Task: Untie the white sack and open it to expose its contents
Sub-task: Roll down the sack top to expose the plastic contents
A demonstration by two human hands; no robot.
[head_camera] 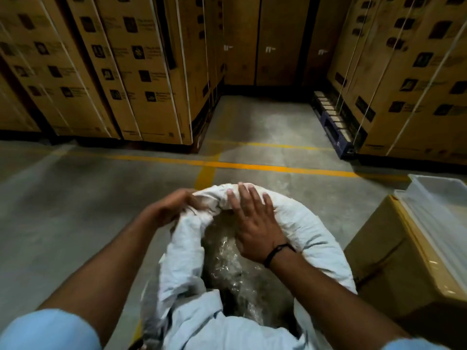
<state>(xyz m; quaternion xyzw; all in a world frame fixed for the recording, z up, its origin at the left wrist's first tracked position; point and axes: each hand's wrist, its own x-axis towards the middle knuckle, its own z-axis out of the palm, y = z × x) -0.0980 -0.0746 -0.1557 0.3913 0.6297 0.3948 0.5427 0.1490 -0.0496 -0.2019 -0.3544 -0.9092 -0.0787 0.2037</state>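
White sack [310, 231] stands open, rim rolled outward; clear plastic wrapping [227, 261] visible inside. Left hand [174, 205] grips the far rim in a closed fist. Right hand [255, 223] lies flat, fingers spread, on the rolled rim, grasping nothing.

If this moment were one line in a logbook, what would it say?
sack: white sack mouth open | contents: clear plastic showing | left hand: gripping rim | right hand: flat on rolled rim

Stacked cartons [141, 72], concrete floor [75, 198], yellow lines [227, 164]
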